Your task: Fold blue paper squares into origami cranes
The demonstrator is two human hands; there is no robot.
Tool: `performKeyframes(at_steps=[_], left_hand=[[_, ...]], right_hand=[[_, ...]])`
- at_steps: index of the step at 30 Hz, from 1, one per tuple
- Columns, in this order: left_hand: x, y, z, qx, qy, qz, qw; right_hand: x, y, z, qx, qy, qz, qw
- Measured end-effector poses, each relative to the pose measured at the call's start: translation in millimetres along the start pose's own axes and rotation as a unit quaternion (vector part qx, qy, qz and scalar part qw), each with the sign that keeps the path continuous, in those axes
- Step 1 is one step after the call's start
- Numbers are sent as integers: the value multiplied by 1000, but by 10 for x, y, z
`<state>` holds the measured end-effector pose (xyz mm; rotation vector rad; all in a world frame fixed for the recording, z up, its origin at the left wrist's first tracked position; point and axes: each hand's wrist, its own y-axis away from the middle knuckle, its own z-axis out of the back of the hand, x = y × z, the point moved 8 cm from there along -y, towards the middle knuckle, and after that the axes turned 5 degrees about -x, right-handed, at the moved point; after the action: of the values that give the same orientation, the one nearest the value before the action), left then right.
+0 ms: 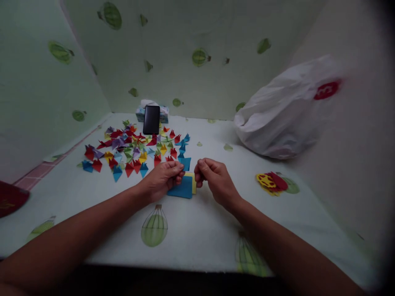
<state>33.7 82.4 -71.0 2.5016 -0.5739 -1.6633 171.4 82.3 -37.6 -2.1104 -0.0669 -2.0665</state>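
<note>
Pinched between the thumb and fingers of my left hand (168, 174) is a small piece of blue paper (187, 163), its visible part sticking out past the fingertips. My right hand (214, 176) is just to the right, fingers curled and thumb pressed on the index finger; whether anything small is in that pinch is hidden. Below the hands a flat blue sheet (182, 188) lies on the table, overlapping a yellow sheet (194, 183). Many small folded paper figures (136, 165) with pointed tips, in red, blue, yellow, green and purple, spread out beyond my left hand.
A black phone (151, 120) leans on a tissue box (165, 115) at the back. A white plastic bag (274, 119) stands at the right, with yellow and red cut-out pieces (271, 183) nearer me. A dark red object (10, 198) sits at the left edge.
</note>
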Motion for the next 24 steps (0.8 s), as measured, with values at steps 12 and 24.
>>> performKeyframes(at_steps=[12, 24], left_hand=[[-34, 96, -45, -25, -74, -86, 993], [-164, 82, 19, -43, -113, -136, 983]], right_hand=[[-54, 90, -160, 19, 70, 15, 997], [137, 109, -151, 50, 173, 83, 980]])
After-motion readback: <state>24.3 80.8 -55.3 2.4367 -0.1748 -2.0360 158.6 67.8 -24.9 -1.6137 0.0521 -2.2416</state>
